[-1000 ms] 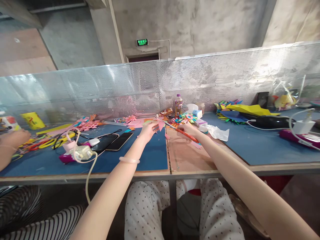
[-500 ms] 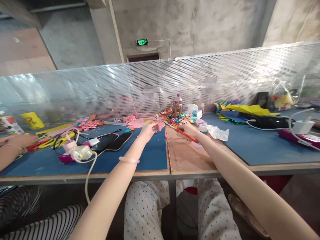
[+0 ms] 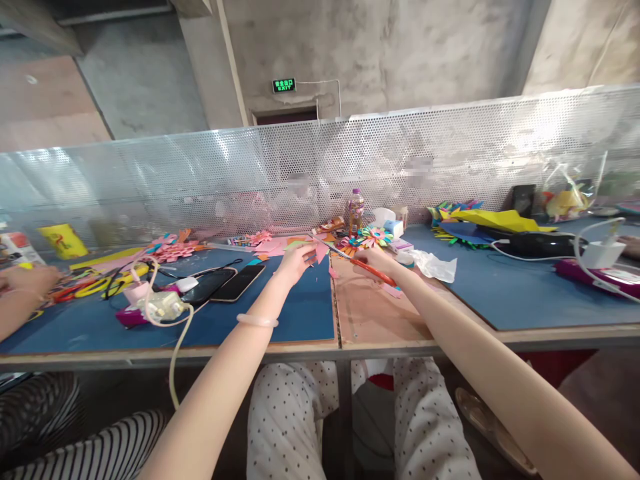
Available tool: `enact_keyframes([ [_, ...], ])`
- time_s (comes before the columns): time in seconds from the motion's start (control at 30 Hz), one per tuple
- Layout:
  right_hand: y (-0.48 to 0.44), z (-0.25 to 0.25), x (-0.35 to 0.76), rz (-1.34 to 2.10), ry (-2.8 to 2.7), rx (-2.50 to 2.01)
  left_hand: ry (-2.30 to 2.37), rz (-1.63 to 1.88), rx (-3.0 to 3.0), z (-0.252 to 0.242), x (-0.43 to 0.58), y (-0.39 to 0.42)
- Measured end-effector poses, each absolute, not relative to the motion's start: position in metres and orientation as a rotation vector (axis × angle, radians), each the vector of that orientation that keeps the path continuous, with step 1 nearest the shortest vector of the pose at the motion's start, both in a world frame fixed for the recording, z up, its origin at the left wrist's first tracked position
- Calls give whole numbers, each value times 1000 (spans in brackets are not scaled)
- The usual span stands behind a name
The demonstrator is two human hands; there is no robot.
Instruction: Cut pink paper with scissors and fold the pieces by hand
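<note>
My left hand (image 3: 299,260) is closed on a small pink piece of paper (image 3: 321,252), held up above the table's middle. My right hand (image 3: 376,260) grips a pair of scissors (image 3: 371,269) with orange handles, its blades pointing left and reaching the pink paper. Whether the blades are parted I cannot make out. Behind my hands lie pink and orange paper sheets (image 3: 273,247). A many-coloured paper flower (image 3: 374,237) rests just beyond my right hand. Small pink scraps lie below the blades.
A phone (image 3: 238,283) and a power strip with cables (image 3: 133,316) lie to the left. A drink bottle (image 3: 356,211) stands at the back, crumpled white plastic (image 3: 434,265) to the right. Another person's hand (image 3: 31,283) is at far left. A perforated metal screen (image 3: 210,180) bounds the table.
Almost nothing differs: my hands, the scissors and the pink paper keep their places. At far left the other person's hand has shifted slightly.
</note>
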State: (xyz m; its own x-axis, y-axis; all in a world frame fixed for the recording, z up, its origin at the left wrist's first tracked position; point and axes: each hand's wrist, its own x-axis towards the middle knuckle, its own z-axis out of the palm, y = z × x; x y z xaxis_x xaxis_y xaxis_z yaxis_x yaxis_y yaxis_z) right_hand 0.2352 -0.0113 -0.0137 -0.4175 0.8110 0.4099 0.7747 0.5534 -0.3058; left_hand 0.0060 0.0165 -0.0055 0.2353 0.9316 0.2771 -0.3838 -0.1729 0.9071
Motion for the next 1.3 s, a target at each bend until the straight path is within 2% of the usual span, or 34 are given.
enact_keyframes([
  [1.3, -13, -17, 234, 128, -2225, -1281, 669, 1286, 1191, -4, 7, 16],
])
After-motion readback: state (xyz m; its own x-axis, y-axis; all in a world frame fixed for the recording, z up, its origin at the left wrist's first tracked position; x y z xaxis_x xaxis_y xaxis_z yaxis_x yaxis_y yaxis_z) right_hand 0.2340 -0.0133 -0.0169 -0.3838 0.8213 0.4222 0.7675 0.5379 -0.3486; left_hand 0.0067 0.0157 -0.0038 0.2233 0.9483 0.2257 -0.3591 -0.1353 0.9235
